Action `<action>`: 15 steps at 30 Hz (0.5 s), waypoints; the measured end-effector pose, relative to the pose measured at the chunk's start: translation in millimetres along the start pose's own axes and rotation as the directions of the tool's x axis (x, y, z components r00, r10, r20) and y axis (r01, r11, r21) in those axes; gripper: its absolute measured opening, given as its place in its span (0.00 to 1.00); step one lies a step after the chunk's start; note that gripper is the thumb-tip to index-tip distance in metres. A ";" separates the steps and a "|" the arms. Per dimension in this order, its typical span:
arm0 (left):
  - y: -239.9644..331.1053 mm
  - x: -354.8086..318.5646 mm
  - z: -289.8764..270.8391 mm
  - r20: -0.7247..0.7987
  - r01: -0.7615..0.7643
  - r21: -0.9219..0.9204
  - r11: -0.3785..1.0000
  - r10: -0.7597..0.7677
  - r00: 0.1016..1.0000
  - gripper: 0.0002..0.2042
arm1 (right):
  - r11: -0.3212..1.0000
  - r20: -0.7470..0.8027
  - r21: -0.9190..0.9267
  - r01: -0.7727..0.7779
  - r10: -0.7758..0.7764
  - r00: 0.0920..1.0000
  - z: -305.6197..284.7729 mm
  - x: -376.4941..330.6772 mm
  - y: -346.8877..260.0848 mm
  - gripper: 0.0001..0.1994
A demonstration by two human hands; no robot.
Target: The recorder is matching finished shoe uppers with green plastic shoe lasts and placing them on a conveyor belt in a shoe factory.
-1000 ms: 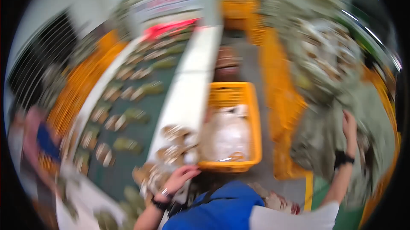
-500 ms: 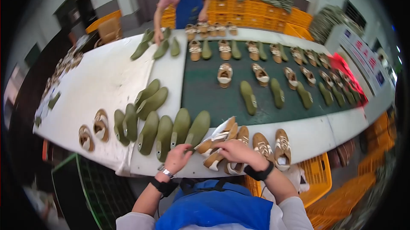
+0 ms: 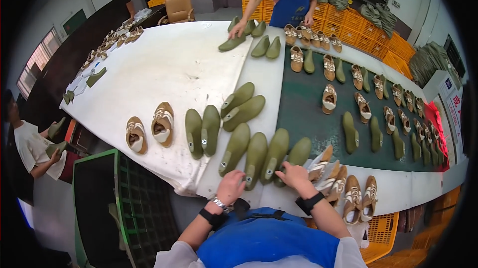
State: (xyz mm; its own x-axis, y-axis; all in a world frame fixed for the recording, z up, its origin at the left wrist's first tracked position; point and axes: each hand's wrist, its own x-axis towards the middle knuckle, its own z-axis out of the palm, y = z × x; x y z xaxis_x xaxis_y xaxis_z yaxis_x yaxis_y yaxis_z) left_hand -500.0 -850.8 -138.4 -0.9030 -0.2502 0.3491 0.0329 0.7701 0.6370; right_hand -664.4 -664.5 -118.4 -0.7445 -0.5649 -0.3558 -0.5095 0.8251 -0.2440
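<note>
Several green shoe lasts [image 3: 256, 156] lie in a row along the near edge of the table. At the row's left part, my left hand [image 3: 232, 187] is beside the narrow heel ends of two lasts, fingers loosely bent and apart, with nothing visible in them. My right hand [image 3: 295, 175] closes over the heel end of the rightmost last [image 3: 300, 152], covering part of it. Just right of that hand, tan-and-white shoe uppers [image 3: 326, 176] lie overlapped with white sheets. A pair of laced tan shoes [image 3: 361, 198] stands farther right.
Two tan shoes [image 3: 163, 124] stand on the white table [image 3: 164, 68] at left. Rows of shoes and lasts cover the green mat [image 3: 313, 118]. Across the table a co-worker in a blue apron [image 3: 291, 6] touches a last. Another person [image 3: 37, 148] holds lasts beside a green-framed rack [image 3: 119, 203].
My view has swung left. My hands have left the shoe uppers and moved over to the heel ends of the green lasts. The co-worker's hand has moved to another last.
</note>
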 end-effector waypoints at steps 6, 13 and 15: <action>-38.4 34.7 6.7 0.166 -0.108 -0.070 0.992 0.118 0.979 0.14 | 0.967 -0.121 0.194 -0.165 0.191 0.974 22.8 -2.7 0.3 0.18; -42.0 78.1 4.0 0.046 -0.224 0.116 0.968 0.220 0.975 0.18 | 0.946 -0.155 0.239 -0.220 0.261 0.953 24.7 -5.2 -0.1 0.16; -53.5 83.9 6.6 0.047 -0.109 0.177 0.978 0.102 0.994 0.21 | 0.907 -0.252 0.416 -0.062 0.180 0.951 28.7 -2.2 24.3 0.15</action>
State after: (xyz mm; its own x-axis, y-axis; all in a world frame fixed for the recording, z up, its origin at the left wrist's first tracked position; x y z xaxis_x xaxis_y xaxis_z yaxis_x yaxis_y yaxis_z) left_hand -580.3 -909.2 -147.7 -0.9141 -0.1426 0.3797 0.0545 0.8845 0.4634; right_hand -662.8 -643.1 -149.4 -0.9086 -0.3882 -0.1545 -0.2369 0.7833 -0.5747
